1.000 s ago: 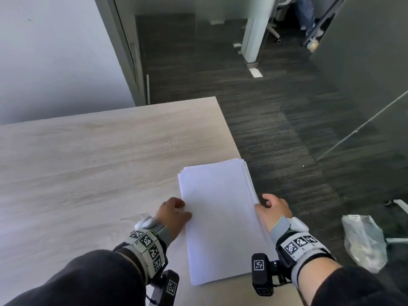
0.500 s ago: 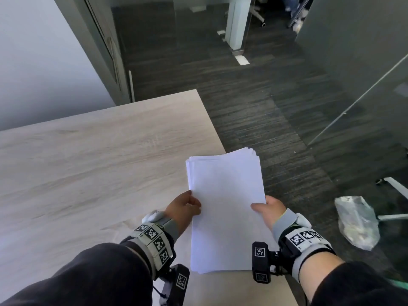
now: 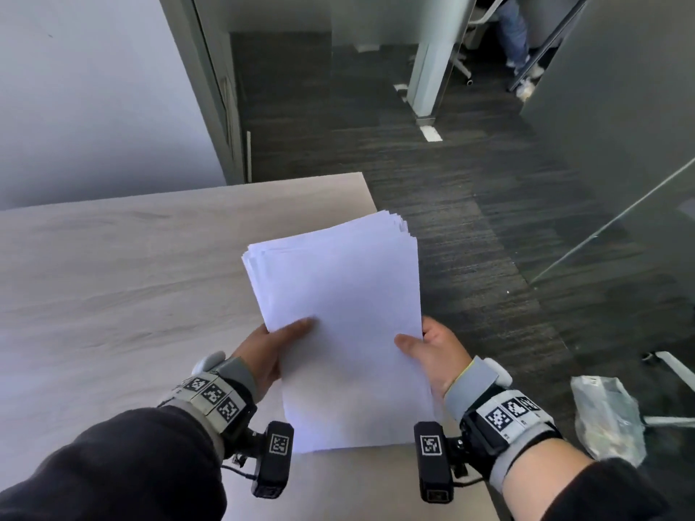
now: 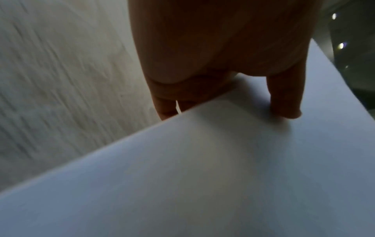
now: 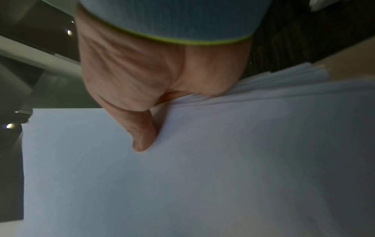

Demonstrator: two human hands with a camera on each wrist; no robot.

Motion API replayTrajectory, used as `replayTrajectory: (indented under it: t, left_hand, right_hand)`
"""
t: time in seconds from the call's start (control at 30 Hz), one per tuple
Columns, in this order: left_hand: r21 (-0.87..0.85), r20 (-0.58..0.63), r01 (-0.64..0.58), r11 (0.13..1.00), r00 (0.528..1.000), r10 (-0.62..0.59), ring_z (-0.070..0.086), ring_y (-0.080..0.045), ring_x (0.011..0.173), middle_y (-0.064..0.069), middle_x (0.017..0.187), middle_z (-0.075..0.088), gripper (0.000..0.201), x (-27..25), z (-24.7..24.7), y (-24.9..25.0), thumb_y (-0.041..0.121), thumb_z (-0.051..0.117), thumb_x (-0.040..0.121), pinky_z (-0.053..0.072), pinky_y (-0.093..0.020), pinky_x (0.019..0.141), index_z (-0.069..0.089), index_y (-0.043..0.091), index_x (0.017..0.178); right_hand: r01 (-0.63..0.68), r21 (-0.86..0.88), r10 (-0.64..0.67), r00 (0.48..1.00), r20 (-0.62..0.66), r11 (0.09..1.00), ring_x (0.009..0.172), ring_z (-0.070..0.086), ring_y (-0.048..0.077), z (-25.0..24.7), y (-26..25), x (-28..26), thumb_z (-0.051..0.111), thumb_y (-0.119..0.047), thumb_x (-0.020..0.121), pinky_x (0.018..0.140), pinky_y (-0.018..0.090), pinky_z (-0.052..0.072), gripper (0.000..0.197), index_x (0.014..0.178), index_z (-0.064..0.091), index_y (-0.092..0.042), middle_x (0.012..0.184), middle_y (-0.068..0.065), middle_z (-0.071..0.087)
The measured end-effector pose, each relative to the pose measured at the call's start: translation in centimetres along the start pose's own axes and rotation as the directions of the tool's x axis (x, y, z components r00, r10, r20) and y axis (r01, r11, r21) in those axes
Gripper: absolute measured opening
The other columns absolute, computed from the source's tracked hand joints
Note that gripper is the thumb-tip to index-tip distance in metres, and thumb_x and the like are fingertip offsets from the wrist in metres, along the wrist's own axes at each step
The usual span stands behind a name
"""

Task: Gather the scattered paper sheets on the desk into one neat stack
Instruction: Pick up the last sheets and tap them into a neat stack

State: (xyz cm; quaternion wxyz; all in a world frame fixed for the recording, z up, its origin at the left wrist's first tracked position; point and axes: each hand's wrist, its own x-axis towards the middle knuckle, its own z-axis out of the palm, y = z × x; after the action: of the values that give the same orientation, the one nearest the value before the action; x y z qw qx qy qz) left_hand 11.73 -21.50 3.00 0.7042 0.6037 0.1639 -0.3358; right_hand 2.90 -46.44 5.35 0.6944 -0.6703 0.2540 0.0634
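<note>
A stack of white paper sheets [image 3: 346, 317] is lifted off the light wooden desk [image 3: 131, 280], its far end raised, with the far edges slightly fanned. My left hand [image 3: 280, 342] pinches the stack's left edge, thumb on top and fingers beneath. My right hand [image 3: 425, 345] pinches the right edge the same way. In the left wrist view the thumb [image 4: 284, 97] presses the top sheet [image 4: 202, 168]. In the right wrist view the thumb [image 5: 142, 128] lies on the top sheet [image 5: 202, 176], and the uneven sheet edges [image 5: 274, 78] show beside the palm.
The desk's right edge [image 3: 376, 204] runs just under the stack, with dark carpet [image 3: 489, 238] beyond. A crumpled clear plastic bag [image 3: 605, 419] lies on the floor at right. A glass partition [image 3: 620, 220] and a pillar [image 3: 428, 69] stand further off.
The stack lay flat on the desk with my hands at its sides. Both hands took hold of its edges and lifted it, tilting the far end up.
</note>
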Motion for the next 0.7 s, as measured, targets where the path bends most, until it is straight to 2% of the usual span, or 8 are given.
replayTrajectory:
  t: [0.1,0.23,0.33,0.4,0.5,0.57,0.63,0.7]
  left_hand:
    - [-0.078,0.002,-0.044,0.996,0.999,0.044,0.078,-0.025,0.085,-0.016,0.109,0.077,0.045,-1.3,-2.2,0.8,0.006,0.086,0.067,0.062,-0.031,0.065,0.072,0.003,0.109]
    - [-0.049,-0.048,-0.157,0.986,0.987,0.154,0.075,-0.037,0.088,-0.024,0.105,0.076,0.073,-3.5,-6.1,2.1,0.029,0.103,0.032,0.063,-0.04,0.076,0.079,-0.001,0.094]
    - [-0.032,-0.096,-0.295,0.955,0.952,0.291,0.076,-0.035,0.087,-0.02,0.1,0.078,0.078,-5.6,-9.2,3.6,0.043,0.103,0.019,0.062,-0.042,0.08,0.083,0.008,0.086]
    - [-0.01,-0.14,-0.391,0.92,0.912,0.386,0.076,-0.03,0.085,-0.016,0.098,0.079,0.074,-7.1,-11.6,4.7,0.046,0.102,0.021,0.062,-0.038,0.076,0.083,0.013,0.085]
    - [0.038,-0.192,-0.502,0.864,0.845,0.499,0.075,-0.028,0.089,-0.01,0.098,0.079,0.053,-9.3,-15.3,6.3,0.033,0.098,0.038,0.06,-0.041,0.082,0.083,0.022,0.088]
    - [0.038,-0.188,-0.55,0.834,0.816,0.547,0.074,-0.025,0.092,-0.006,0.099,0.079,0.044,-10.2,-16.8,7.0,0.024,0.089,0.047,0.06,-0.04,0.084,0.083,0.024,0.09]
    - [0.041,-0.184,-0.569,0.821,0.804,0.566,0.074,-0.024,0.094,-0.007,0.102,0.079,0.045,-11.2,-18.3,7.1,0.021,0.088,0.05,0.061,-0.036,0.082,0.082,0.023,0.094]
    - [0.073,-0.186,-0.565,0.822,0.802,0.567,0.074,-0.026,0.097,-0.012,0.105,0.078,0.046,-12.0,-19.5,6.6,0.02,0.087,0.054,0.059,-0.037,0.081,0.08,0.018,0.1]
  right_hand:
    - [0.021,-0.017,-0.019,0.991,0.131,1.0,0.093,0.071,0.021,2.6,-0.5,0.3,0.062,0.01,0.085,0.086,0.037,0.057,0.033,0.108,0.064,-0.014,0.101,0.002,0.076]
    - [0.054,-0.113,-0.028,0.974,0.225,0.992,0.108,0.067,0.021,6.8,-1.6,0.7,0.076,-0.023,0.066,0.1,0.045,0.05,0.054,0.118,0.065,-0.016,0.113,0.002,0.073]
    - [0.078,-0.139,-0.038,0.963,0.268,0.987,0.102,0.07,0.022,10.4,-3.2,0.8,0.078,-0.021,0.073,0.098,0.044,0.052,0.024,0.097,0.074,-0.018,0.104,0.002,0.076]
    - [0.136,-0.163,-0.083,0.952,0.293,0.977,0.087,0.072,0.021,13.0,-4.3,0.7,0.076,-0.022,0.078,0.089,0.041,0.055,0.008,0.085,0.074,-0.016,0.092,-0.001,0.077]
    - [0.225,-0.195,-0.152,0.931,0.333,0.955,0.052,0.056,0.007,17.0,-5.9,0.1,0.075,-0.025,0.082,0.064,0.023,0.045,0.027,0.058,0.065,-0.019,0.058,-0.014,0.064]
    - [0.254,-0.178,-0.177,0.916,0.361,0.951,0.065,0.067,0.004,18.6,-6.3,0.1,0.073,-0.019,0.084,0.07,0.022,0.049,0.021,0.064,0.072,-0.024,0.068,-0.014,0.073]
    - [0.288,-0.153,-0.207,0.892,0.401,0.945,0.09,0.072,0.018,20.5,-6.5,0.0,0.074,-0.024,0.078,0.084,0.035,0.054,0.004,0.079,0.078,-0.022,0.09,-0.003,0.078]
    - [0.317,-0.157,-0.225,0.875,0.428,0.935,0.093,0.07,0.034,21.9,-6.5,-0.5,0.074,-0.029,0.073,0.087,0.047,0.053,0.021,0.084,0.075,-0.012,0.091,0.011,0.076]
